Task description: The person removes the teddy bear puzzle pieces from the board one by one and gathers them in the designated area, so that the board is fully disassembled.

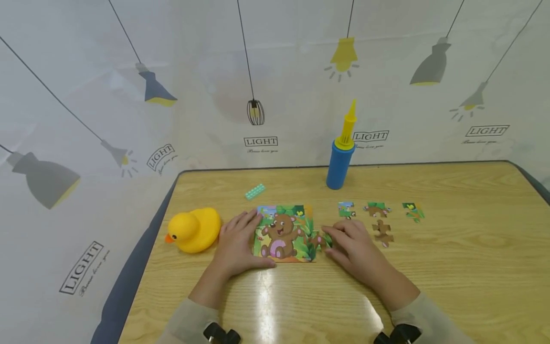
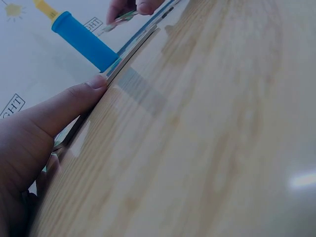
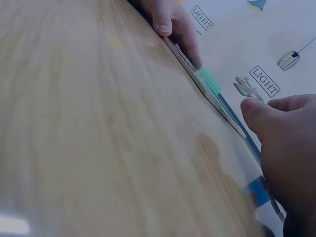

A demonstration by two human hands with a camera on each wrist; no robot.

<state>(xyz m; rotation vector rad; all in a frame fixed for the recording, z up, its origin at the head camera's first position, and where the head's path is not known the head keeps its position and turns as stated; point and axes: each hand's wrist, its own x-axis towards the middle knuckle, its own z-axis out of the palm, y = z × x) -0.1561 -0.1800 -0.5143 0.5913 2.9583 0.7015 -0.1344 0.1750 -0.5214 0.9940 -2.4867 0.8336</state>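
A square bear puzzle board [image 1: 283, 234] lies flat on the wooden table [image 1: 451, 267]. My left hand [image 1: 240, 239] rests on its left edge with fingers laid flat and the thumb [image 2: 74, 101] along the near edge. My right hand [image 1: 339, 236] is at the board's right edge and pinches a brown-and-green puzzle piece [image 1: 320, 239] there. In the left wrist view that piece [image 2: 118, 19] sits tilted between the right fingers. Several loose pieces [image 1: 382, 232] lie to the right of the board.
A yellow rubber duck [image 1: 193, 229] sits just left of my left hand. A blue and yellow hand pump [image 1: 341, 157] stands behind the board, and a small green block [image 1: 255, 191] lies at the back left. A printed curtain hangs behind the table.
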